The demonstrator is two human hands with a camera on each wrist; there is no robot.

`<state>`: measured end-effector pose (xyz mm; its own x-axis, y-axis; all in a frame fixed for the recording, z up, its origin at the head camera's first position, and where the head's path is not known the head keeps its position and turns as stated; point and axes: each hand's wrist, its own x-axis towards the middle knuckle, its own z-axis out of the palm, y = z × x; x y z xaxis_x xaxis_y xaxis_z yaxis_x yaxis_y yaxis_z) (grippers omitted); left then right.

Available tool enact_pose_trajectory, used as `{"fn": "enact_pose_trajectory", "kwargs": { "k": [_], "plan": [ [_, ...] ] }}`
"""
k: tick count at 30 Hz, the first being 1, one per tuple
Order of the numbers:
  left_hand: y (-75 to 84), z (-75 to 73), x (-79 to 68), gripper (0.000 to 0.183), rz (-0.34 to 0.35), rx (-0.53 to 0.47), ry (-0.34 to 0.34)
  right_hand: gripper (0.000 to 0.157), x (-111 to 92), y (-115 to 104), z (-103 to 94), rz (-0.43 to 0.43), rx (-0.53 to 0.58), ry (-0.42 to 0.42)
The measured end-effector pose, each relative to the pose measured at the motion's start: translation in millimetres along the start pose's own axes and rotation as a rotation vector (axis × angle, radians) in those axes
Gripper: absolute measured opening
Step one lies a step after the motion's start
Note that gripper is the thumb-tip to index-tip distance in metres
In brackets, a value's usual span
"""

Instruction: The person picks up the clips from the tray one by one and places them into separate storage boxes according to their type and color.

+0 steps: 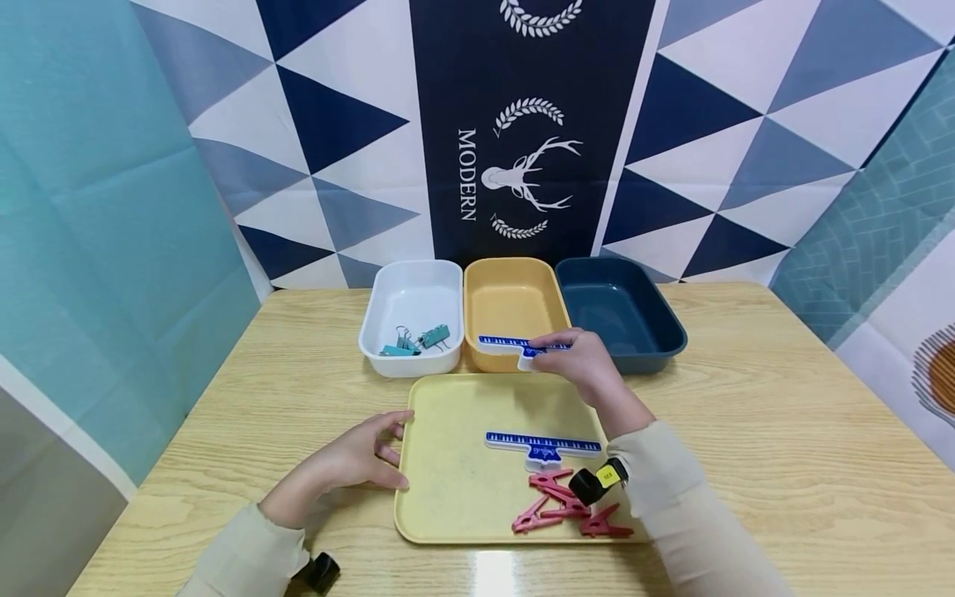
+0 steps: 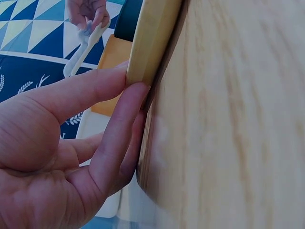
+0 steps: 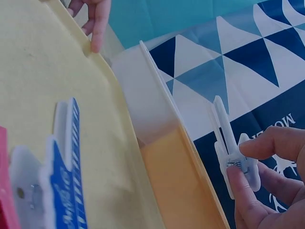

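My right hand [image 1: 585,361] pinches a blue-and-white long-bar clip [image 1: 498,342] with a piano-key pattern, held over the front of the orange-yellow bin [image 1: 515,290]. In the right wrist view thumb and fingers press the white handles of that clip [image 3: 233,157] near its spring. My left hand [image 1: 358,454] touches the left rim of a yellow tray [image 1: 448,464], its thumb and fingers spread along the edge. A second such clip [image 1: 543,446] lies on the tray, with several pink clothespins [image 1: 563,502] in front of it.
A white bin [image 1: 410,286] with several teal binder clips [image 1: 433,336] stands left of the orange-yellow bin. To its right is a dark blue bin [image 1: 619,298]. All three stand behind the tray on the wooden table [image 1: 761,431]. A patterned cloth [image 1: 358,149] hangs behind.
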<state>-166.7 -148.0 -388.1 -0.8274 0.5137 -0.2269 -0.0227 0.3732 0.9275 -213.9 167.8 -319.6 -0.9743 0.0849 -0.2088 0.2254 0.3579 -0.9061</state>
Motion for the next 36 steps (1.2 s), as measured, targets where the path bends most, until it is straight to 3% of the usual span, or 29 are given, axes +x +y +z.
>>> {"fn": "enact_pose_trajectory", "kwargs": {
  "k": [11, 27, 36],
  "plan": [
    [0.0, -0.1, -0.1, 0.093, 0.0, 0.005, -0.003, 0.029, 10, -4, 1.5, 0.02, 0.017, 0.019],
    [1.0, -0.8, -1.3, 0.094, -0.004, -0.017, -0.006, 0.029, 30, -19, 7.1, -0.017, -0.039, 0.025],
    [1.1, -0.9, -0.4, 0.093, -0.01, -0.011, -0.002, 0.029, 44, -19, 11.4, 0.02, -0.007, 0.041]
  ]
}}
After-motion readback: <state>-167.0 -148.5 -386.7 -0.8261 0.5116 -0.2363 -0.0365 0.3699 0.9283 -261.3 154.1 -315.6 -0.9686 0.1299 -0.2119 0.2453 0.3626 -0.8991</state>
